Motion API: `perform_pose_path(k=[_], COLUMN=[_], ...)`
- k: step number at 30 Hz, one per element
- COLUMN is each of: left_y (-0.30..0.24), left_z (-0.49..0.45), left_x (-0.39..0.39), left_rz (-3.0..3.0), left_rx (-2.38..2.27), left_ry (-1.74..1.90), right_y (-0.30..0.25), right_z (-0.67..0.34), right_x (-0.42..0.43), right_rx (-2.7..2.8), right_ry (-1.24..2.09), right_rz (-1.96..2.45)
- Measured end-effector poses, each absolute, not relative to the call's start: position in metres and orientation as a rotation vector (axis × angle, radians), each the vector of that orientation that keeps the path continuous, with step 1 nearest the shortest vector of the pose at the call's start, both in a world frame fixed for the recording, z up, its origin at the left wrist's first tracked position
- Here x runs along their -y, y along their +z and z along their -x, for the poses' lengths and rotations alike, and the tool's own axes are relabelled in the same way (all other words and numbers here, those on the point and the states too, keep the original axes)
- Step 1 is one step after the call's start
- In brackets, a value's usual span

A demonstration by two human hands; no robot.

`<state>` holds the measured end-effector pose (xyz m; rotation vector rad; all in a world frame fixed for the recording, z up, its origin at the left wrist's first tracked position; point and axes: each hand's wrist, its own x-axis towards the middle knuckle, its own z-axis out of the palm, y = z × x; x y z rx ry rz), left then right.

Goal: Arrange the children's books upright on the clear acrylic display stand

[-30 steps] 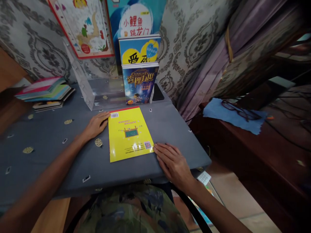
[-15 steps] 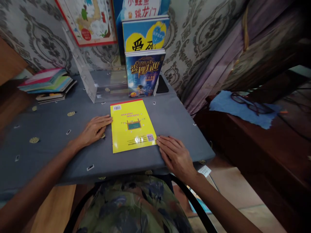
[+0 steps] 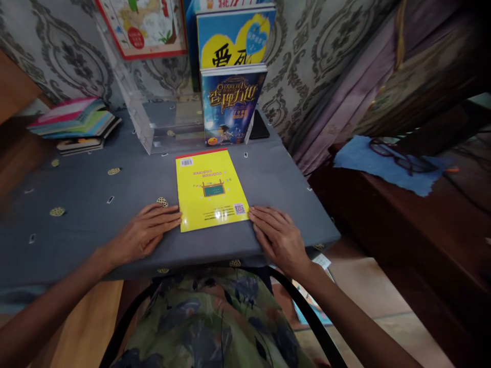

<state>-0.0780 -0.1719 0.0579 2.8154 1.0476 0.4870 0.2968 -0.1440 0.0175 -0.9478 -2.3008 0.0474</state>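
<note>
A yellow book (image 3: 210, 189) with a red strip along its far edge lies flat on the grey tablecloth (image 3: 146, 174), its barcode and a small chalkboard picture facing up. My left hand (image 3: 148, 229) rests on the cloth with fingers stretched out, the tips touching the book's left edge near its lower corner. On the other side, my right hand (image 3: 279, 237) lies with extended fingers, the tips at the lower right corner by the QR code. Neither hand grips the book.
Behind the book, a clear acrylic stand (image 3: 141, 122) holds upright books, a dark blue one (image 3: 230, 110) in front. A black phone (image 3: 260, 125) lies beside it. At left is a pile of books (image 3: 74, 122). Glasses (image 3: 402, 156) sit on a blue cloth (image 3: 355, 157) at right.
My left hand has slid along the book's left edge toward me, to its lower corner. The right hand and the book stay in place, while the view has shifted slightly.
</note>
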Motion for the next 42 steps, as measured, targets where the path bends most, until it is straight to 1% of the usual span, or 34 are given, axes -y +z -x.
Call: perform_pose_path(k=[9, 15, 22, 42], left_y=[0.062, 0.065, 0.069, 0.066], left_z=[0.074, 0.074, 0.063, -0.029], left_x=[0.182, 0.178, 0.175, 0.132], left_rz=[-2.943, -2.925, -2.928, -3.022], left_rx=[-0.931, -0.861, -0.831, -0.604], left_ry=[0.431, 0.285, 0.276, 0.234], right_y=[0.017, 0.02, 0.021, 0.021], right_z=[-0.296, -0.296, -0.296, -0.297], right_x=[0.144, 0.145, 0.145, 0.146], right_rx=[2.278, 2.296, 2.299, 2.316], right_ry=[0.078, 0.054, 0.06, 0.052], right_rz=[0.942, 0.948, 0.958, 0.97])
